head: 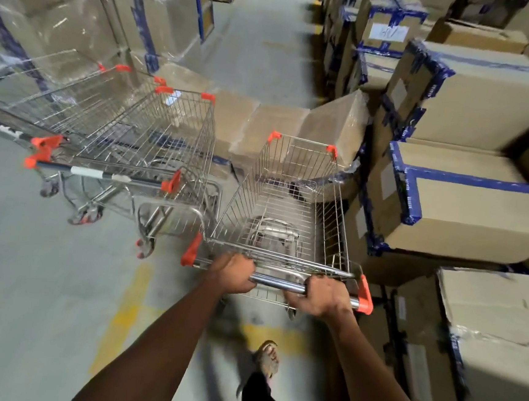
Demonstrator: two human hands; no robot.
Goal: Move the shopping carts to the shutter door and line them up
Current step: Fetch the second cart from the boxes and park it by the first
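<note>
- Left hand and right hand are both wrapped around the chrome handle bar of the silver wire shopping cart with orange corners, lower centre.
- Two nested wire carts stand at left, beside brown cardboard boxes.

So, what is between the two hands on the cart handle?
In the head view, only a bare stretch of the shiny metal handle lies between the left hand and the right hand. Nothing else sits there.
</note>
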